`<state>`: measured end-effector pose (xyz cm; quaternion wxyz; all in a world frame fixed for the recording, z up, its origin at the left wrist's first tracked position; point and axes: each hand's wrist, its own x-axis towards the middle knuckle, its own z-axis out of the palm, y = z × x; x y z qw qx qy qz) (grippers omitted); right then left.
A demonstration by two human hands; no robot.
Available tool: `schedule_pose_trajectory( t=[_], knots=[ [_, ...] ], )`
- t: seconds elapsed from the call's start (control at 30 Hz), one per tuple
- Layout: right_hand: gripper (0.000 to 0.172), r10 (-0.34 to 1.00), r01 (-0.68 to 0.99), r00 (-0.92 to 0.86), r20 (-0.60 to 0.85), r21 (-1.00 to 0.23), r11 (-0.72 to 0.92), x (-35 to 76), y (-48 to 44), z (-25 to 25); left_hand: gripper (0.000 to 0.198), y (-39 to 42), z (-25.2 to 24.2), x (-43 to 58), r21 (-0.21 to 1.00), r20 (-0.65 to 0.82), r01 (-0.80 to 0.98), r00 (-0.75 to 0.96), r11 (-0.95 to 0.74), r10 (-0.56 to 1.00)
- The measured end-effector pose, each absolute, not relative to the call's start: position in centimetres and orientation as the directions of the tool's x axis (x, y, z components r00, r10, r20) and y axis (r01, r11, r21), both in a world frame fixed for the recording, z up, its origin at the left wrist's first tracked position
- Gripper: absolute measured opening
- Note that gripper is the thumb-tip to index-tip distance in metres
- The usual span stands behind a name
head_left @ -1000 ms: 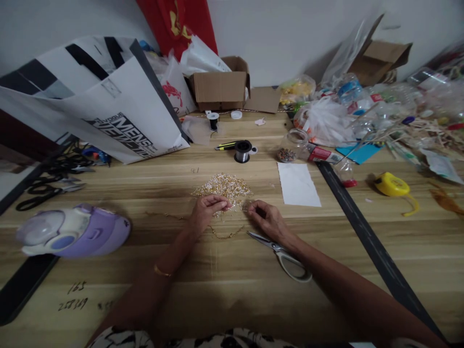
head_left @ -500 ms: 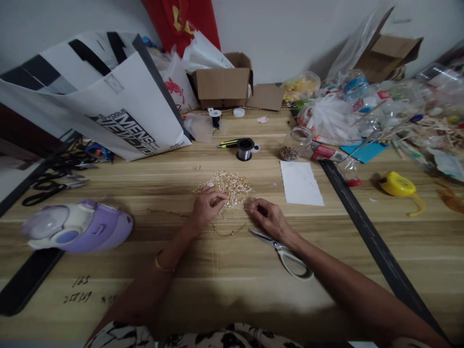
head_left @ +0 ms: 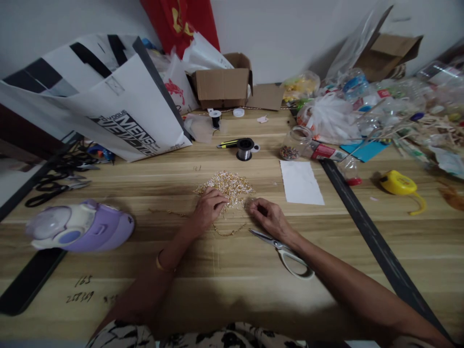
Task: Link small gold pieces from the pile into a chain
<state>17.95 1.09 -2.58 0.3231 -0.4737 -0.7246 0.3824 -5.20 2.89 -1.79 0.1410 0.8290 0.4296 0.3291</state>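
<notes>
A heap of small gold and clear beads (head_left: 232, 185) lies on the wooden table. My left hand (head_left: 209, 207) rests at the heap's near left edge, its fingers pinched together; whatever is between them is too small to name. Just right of the heap, my right hand (head_left: 267, 215) is curled with thumb and forefinger closed, and a thin wire-like bit shows faintly at the tips. A thin gold chain (head_left: 232, 233) curves on the table between the hands, and more of it runs left behind my left wrist. Scissors (head_left: 281, 251) with pale handles lie by my right wrist.
Beyond the heap stand a wire spool (head_left: 245, 151), a yellow cutter (head_left: 228, 144) and a jar of beads (head_left: 295, 145). White paper (head_left: 301, 182) and a tape measure (head_left: 398, 183) lie right. At left are a purple bottle (head_left: 97, 227), black scissors (head_left: 54, 187) and a large bag (head_left: 134, 106).
My left hand has shifted very slightly right, its fingers still pinched by the beads. My right hand stays nearly in place. The view has turned a touch.
</notes>
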Motion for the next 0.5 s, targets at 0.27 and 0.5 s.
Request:
schedule_pose_trajectory(
  t=[0.27,0.5],
  knots=[
    [0.013,0.933,0.426,-0.34,0.115,-0.866,0.262,17.93,1.1,-2.35,0.013,2.9,-0.76,-5.53,0.445,0.278,0.645,0.56,-0.621,0.781],
    [0.014,0.932,0.428,-0.344,0.118,-0.864,0.267,17.95,1.12,-2.39,0.014,3.0,-1.05,-5.76,0.433,0.209,0.641,0.612,-0.634,0.762]
  ],
)
